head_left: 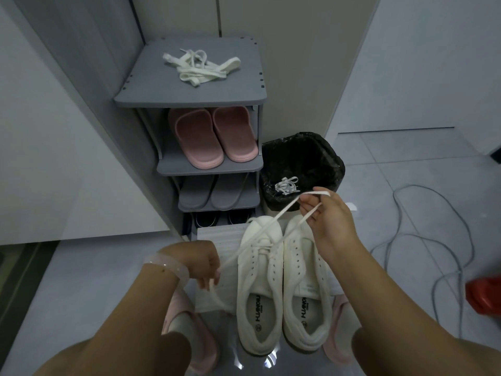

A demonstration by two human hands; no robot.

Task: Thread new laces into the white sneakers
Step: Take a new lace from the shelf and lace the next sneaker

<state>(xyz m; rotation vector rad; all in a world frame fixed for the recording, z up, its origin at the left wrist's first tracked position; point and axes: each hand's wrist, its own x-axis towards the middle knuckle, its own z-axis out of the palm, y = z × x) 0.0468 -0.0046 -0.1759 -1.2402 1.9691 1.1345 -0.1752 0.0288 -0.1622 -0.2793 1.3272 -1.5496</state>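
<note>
I take the left sneaker point(259, 270) as my landmark; it stands on a pale sheet point(217, 267) on the floor, toe pointing at the shoe rack point(189, 99), with the right sneaker point(303, 270) touching its outer side. A lace point(273, 221) runs through the eyelets nearest the landmark's toe, and I hold one end in each hand. My right hand point(330, 221) is raised beyond and to the right of the toe, fingers pinching the lace where it loops over them; my left hand point(202, 263) sits just left of the landmark's eyelets, fingers curled round the other end, whose tail drops toward the sheet. I judge the two ends are drawn apart like this to even their lengths and seat the first crossing flat before I go up the next eyelets.

The right sneaker shows bare eyelets, so it is not yet laced, I think. Well beyond the landmark's toe, on the rack's top shelf, lies a heap of spare laces point(200, 67), presumably kept within reach for it. Right of the rack, a bin point(301, 164) lined in black holds a bundle of laces point(286, 184), likely the discarded ones. Pink slippers point(214, 137) fill the shelf below.
</note>
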